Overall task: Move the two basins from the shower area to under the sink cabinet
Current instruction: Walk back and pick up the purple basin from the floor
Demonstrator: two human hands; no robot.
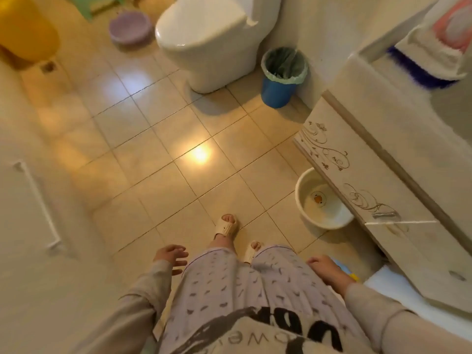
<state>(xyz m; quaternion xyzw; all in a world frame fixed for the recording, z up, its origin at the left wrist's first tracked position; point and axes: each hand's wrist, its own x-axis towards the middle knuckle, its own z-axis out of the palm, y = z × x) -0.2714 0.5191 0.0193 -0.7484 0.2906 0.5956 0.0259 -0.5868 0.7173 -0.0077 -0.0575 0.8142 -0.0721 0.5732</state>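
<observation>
Hanging beside the thigh, the left hand has its fingers spread and touches nothing. Well beyond its fingertips, a purple basin rests on the floor beside the toilet. Ahead of the right hand, whose fingers look loosely curled, a white basin sits partly under the sink cabinet.

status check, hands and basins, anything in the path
Left hand open, empty; right hand empty. White basin partly under sink cabinet. Purple basin on floor beside toilet. Floor between clear.
</observation>
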